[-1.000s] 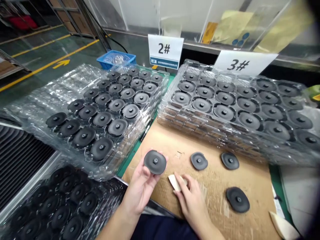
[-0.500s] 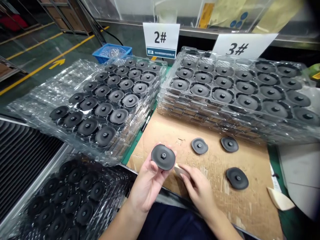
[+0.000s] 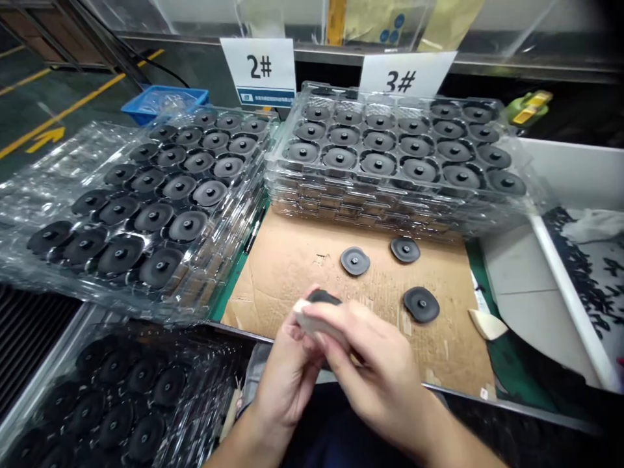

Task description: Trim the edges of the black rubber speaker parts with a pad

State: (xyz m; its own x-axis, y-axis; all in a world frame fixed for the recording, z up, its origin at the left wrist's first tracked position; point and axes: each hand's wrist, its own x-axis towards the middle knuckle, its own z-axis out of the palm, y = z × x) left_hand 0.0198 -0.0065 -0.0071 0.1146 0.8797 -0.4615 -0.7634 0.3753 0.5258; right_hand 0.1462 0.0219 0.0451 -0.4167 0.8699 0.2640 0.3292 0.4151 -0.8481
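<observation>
My left hand (image 3: 286, 372) is closed round a black oval disc (image 3: 324, 296), of which only the far rim shows. Pinched in my right hand (image 3: 373, 351) is a small cream-white pad (image 3: 303, 308), perhaps a sponge. The pad lies over the disc, and the two hands overlap; whether it touches the disc's face is hidden. Beyond them, three loose discs rest on a cardboard sheet (image 3: 292, 253): a grey-black one (image 3: 355, 261), one farther back (image 3: 405, 249) and one to the right (image 3: 422, 304). Each has a small raised hub in the middle.
Stacked clear trays of black discs stand at back right (image 3: 380, 175) and left (image 3: 205, 247), with another tray (image 3: 195, 383) lower left. A cream wedge (image 3: 487, 324) lies at the cardboard's right edge. Farther right is a white bin (image 3: 560, 279) with black pieces. A blue basket (image 3: 166, 104) sits behind.
My right hand has come up from beside the disc and brought the pad over it. The disc has tilted and is now mostly covered. The view has turned to the right.
</observation>
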